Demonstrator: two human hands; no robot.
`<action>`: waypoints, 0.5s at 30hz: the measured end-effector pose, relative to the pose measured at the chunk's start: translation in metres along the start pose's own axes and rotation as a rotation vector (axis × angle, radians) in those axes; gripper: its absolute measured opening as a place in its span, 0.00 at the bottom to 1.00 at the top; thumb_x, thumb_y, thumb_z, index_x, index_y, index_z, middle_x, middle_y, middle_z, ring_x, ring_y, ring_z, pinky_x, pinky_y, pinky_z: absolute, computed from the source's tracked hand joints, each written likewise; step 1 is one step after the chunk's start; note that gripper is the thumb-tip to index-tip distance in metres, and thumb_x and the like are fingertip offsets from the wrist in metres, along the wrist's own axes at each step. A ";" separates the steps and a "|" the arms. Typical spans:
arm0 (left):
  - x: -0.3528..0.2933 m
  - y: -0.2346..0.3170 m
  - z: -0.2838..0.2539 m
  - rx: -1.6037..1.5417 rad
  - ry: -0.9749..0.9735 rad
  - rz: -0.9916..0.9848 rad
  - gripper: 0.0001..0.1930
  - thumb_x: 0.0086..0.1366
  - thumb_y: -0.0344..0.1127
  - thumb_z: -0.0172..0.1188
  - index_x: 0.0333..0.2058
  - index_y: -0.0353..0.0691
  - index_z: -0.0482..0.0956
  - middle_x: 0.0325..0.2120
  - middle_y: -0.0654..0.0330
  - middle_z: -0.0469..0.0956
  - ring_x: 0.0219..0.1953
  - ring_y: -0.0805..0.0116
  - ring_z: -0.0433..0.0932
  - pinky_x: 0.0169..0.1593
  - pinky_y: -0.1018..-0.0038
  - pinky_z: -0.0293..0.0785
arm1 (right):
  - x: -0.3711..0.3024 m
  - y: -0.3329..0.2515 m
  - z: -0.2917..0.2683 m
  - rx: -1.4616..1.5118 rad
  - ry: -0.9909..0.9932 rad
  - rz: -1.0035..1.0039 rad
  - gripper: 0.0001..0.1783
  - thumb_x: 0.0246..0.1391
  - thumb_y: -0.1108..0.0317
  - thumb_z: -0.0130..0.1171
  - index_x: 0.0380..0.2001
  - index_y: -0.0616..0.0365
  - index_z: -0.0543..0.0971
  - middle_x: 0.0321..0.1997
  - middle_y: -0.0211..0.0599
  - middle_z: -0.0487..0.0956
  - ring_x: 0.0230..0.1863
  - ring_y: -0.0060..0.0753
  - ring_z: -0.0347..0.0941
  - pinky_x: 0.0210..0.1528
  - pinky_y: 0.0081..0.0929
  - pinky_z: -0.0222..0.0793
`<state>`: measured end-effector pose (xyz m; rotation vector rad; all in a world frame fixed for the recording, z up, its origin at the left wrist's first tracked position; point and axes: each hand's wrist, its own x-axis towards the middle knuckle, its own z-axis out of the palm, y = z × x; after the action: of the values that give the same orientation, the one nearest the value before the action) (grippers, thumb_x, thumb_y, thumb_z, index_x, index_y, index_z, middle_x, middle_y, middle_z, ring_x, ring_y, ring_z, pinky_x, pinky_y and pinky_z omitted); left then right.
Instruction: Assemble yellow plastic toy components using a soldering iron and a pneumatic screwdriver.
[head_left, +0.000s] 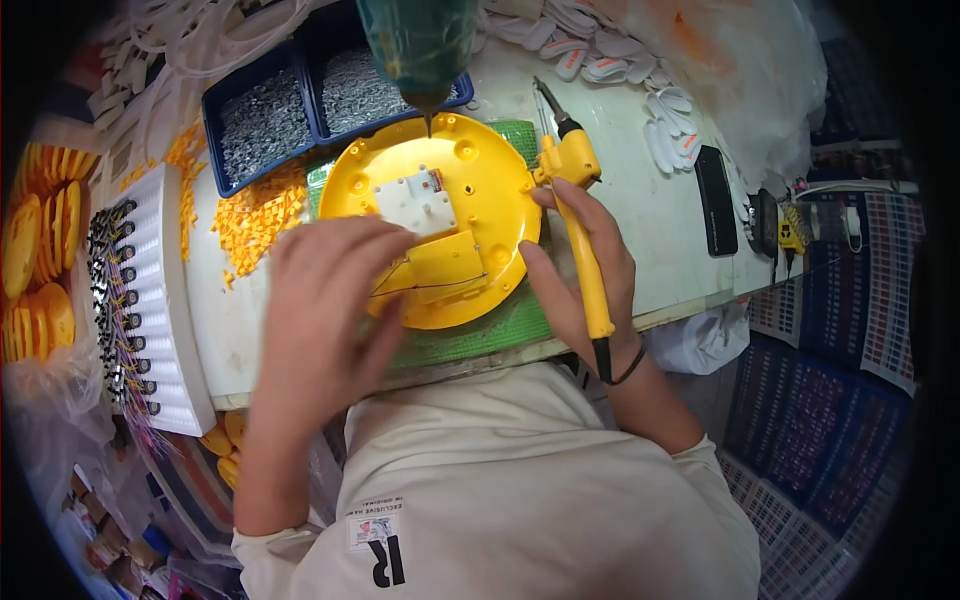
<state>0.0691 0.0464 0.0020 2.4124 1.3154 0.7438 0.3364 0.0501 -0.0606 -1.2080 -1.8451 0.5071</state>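
Observation:
A round yellow plastic shell lies on a green mat before me. Fixed inside it are a white gearbox-like block and a yellow rectangular cover with thin dark wires. My left hand, slightly blurred, hovers over the shell's left side near the wires, its thumb apart from its bent fingers. In my right hand is a yellow soldering gun, its tip pointing away from me. The right thumb is at the shell's right rim. Above the far rim hangs a teal electric screwdriver, bit downward.
Two blue bins of screws stand behind the shell, with small orange pieces spilled beside them. A white foam tray with wired round parts is at left. White pieces and a black phone lie right.

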 end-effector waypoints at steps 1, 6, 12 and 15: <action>-0.002 -0.008 -0.014 -0.009 -0.024 -0.022 0.25 0.53 0.21 0.66 0.52 0.38 0.80 0.53 0.53 0.80 0.57 0.49 0.77 0.66 0.53 0.65 | 0.001 0.002 0.002 0.002 0.001 0.001 0.35 0.58 0.79 0.67 0.67 0.65 0.68 0.59 0.50 0.81 0.63 0.42 0.78 0.66 0.36 0.71; -0.030 -0.036 -0.029 0.305 -0.172 -0.079 0.21 0.55 0.24 0.69 0.50 0.41 0.81 0.48 0.57 0.82 0.54 0.55 0.79 0.70 0.50 0.63 | 0.009 0.009 0.007 -0.122 -0.005 0.006 0.37 0.55 0.79 0.68 0.68 0.61 0.68 0.60 0.49 0.81 0.64 0.46 0.77 0.66 0.37 0.71; -0.051 -0.051 -0.054 0.383 -0.070 -0.104 0.09 0.58 0.27 0.69 0.38 0.43 0.85 0.31 0.63 0.79 0.41 0.63 0.80 0.67 0.55 0.65 | 0.008 0.012 0.012 -0.104 -0.004 0.015 0.36 0.55 0.81 0.64 0.68 0.61 0.68 0.60 0.50 0.80 0.64 0.46 0.77 0.66 0.37 0.71; -0.050 -0.057 -0.082 0.458 0.024 -0.117 0.07 0.58 0.24 0.68 0.36 0.39 0.83 0.31 0.58 0.77 0.40 0.58 0.79 0.61 0.58 0.72 | 0.002 0.010 0.007 -0.075 -0.011 0.060 0.36 0.54 0.83 0.62 0.68 0.61 0.68 0.60 0.51 0.80 0.64 0.47 0.77 0.66 0.37 0.71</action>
<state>-0.0392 0.0355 0.0276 2.6359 1.7805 0.4804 0.3358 0.0571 -0.0712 -1.3157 -1.8559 0.4820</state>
